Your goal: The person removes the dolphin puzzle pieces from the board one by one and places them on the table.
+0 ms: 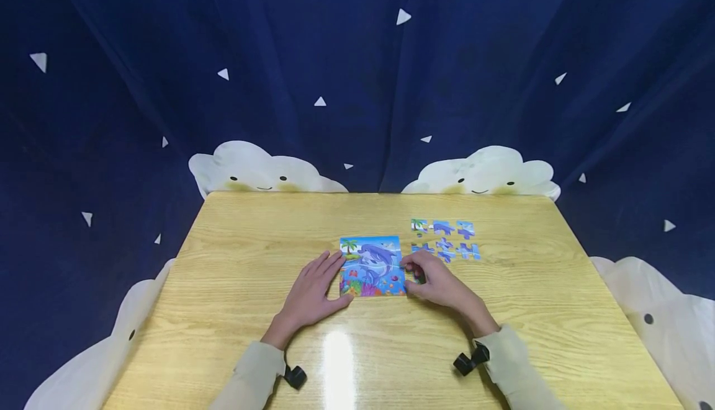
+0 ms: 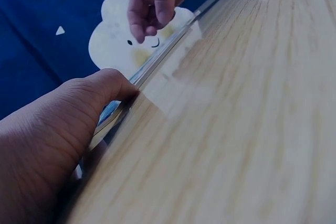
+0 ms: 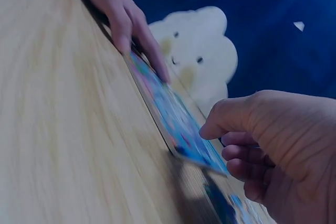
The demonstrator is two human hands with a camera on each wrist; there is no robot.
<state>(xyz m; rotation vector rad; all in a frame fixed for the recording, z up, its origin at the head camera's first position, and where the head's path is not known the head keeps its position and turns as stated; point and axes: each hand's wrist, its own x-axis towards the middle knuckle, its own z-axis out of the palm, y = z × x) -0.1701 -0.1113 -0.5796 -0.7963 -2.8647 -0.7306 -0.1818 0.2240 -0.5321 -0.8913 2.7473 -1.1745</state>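
Observation:
A flat square picture puzzle (image 1: 372, 267) with dolphins, a palm tree and coral lies on the wooden table. My left hand (image 1: 314, 292) rests at its left side, fingers extended along the edge and thumb at the near left corner. My right hand (image 1: 441, 278) is at the puzzle's right edge with its fingers loosely bent. In the right wrist view, a gap shows between thumb and fingers of the right hand (image 3: 273, 150), with nothing visible in it. Loose puzzle pieces (image 1: 445, 255) lie beyond the right hand in two rows. Its fingers partly hide a colored patch beneath.
The wooden table (image 1: 251, 224) reaches back to a dark blue curtain (image 1: 357, 56) with white triangles. White cloud shapes (image 1: 483, 171) with drawn faces line the table's far edge and sides. A bright glare streak (image 1: 338, 366) lies on the near tabletop.

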